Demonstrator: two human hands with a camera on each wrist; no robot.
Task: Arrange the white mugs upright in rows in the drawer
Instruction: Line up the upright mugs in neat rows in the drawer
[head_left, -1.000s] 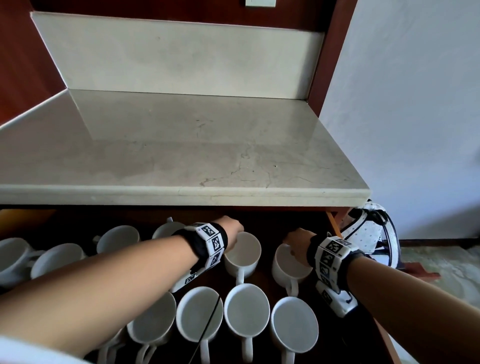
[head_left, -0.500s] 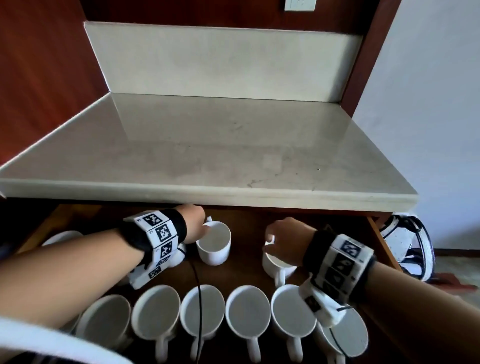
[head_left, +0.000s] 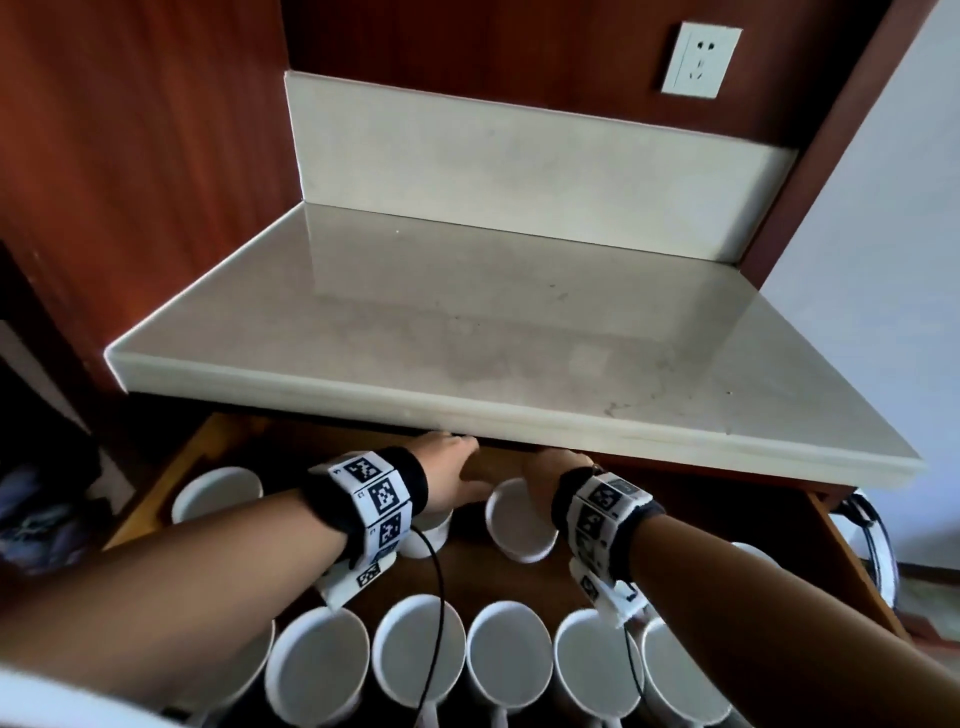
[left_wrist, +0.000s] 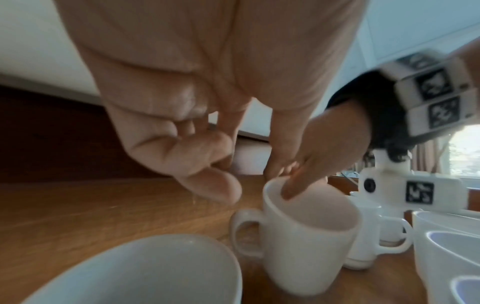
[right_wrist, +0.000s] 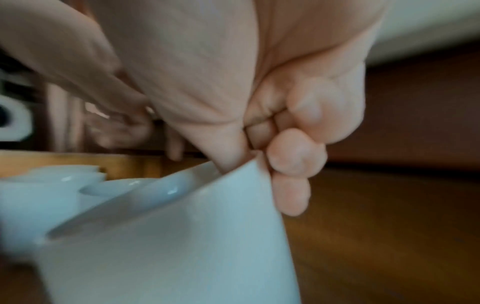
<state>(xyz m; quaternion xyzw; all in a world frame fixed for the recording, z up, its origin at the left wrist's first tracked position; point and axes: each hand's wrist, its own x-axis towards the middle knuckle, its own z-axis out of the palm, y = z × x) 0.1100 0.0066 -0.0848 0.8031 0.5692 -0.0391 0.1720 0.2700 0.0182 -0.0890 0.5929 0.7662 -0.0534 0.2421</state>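
Note:
The wooden drawer (head_left: 156, 499) is pulled out under a marble counter. Several white mugs (head_left: 418, 654) stand upright in a row along its front. My right hand (head_left: 550, 470) pinches the rim of an upright white mug (head_left: 514, 525) in the second row, thumb inside and fingers outside (right_wrist: 291, 174). That mug (left_wrist: 306, 236) appears in the left wrist view with its handle to the left. My left hand (head_left: 457, 467) reaches toward the drawer's back, fingers loosely curled (left_wrist: 207, 174), holding nothing. Another upright mug (head_left: 434, 530) stands just under my left wrist.
The counter's front edge (head_left: 519, 421) overhangs the back of the drawer, just above both hands. One more mug (head_left: 215, 493) stands at the drawer's back left. A black cable (head_left: 439, 597) hangs from my left wrist over the front row. Bare wood (head_left: 483, 577) lies between the rows.
My left hand has let go of its mug and moved past it toward the back. My right hand still pinches its mug, now farther back and left. The head view has turned left.

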